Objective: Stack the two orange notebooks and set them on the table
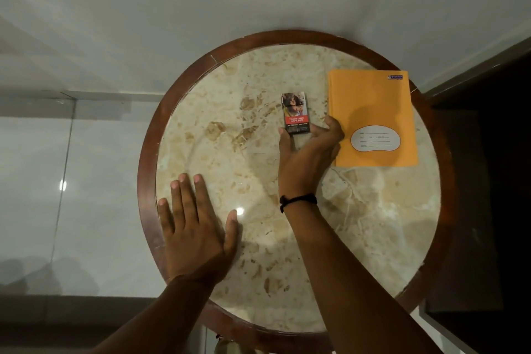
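Note:
An orange notebook (373, 112) with a white name label lies flat at the right side of the round marble table (296, 37). A slightly offset edge at its left suggests a second notebook beneath it, though I cannot tell for sure. My right hand (307, 155) is just left of the notebook, its fingers curled around the lower end of a small cigarette pack (296, 112) that rests on the table. My left hand (195, 227) lies flat on the marble near the left rim, fingers spread, holding nothing.
The table has a dark wooden rim and stands on a pale glossy tiled floor (86, 181). A dark piece of furniture (494, 181) is close to the table's right side. A black band circles my right wrist.

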